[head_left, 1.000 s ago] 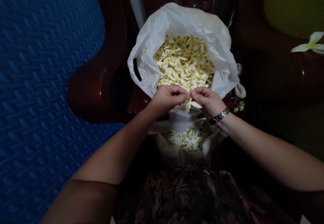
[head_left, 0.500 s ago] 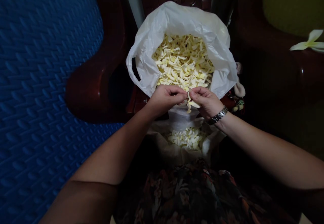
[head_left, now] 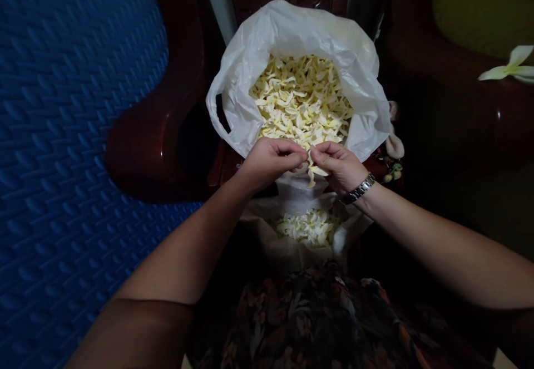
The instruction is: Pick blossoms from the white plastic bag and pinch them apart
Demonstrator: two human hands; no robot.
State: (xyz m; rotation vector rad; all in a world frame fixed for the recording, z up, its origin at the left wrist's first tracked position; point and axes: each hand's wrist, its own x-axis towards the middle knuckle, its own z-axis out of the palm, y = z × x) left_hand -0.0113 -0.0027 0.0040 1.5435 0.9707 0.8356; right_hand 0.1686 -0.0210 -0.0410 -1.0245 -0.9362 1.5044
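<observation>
A pale yellow-white flower point(head_left: 312, 175) hangs between my two hands, its petals pointing down. My right hand point(head_left: 339, 163), with a metal watch point(head_left: 357, 189) at the wrist, pinches it between thumb and fingers. Close beside it, my left hand point(head_left: 272, 160) is closed in a pinch at the flower's upper part; what lies between those fingertips is too small to make out. Just beyond my hands, a white plastic bag point(head_left: 292, 26) stands wide open with a heap of similar flowers point(head_left: 302, 99) inside. Nearer my lap, a second pale bag point(head_left: 267, 227) holds more flowers point(head_left: 311, 227).
Dark red glossy wooden armrests point(head_left: 142, 152) flank the bags. A single flower point(head_left: 509, 68) lies on the right one. Small hanging trinkets point(head_left: 393, 146) show beside the bag. Blue textured matting point(head_left: 62, 163) covers the left side.
Both hands stay nearly in place, still pinched around the same flower. The whole view has shifted very slightly.
</observation>
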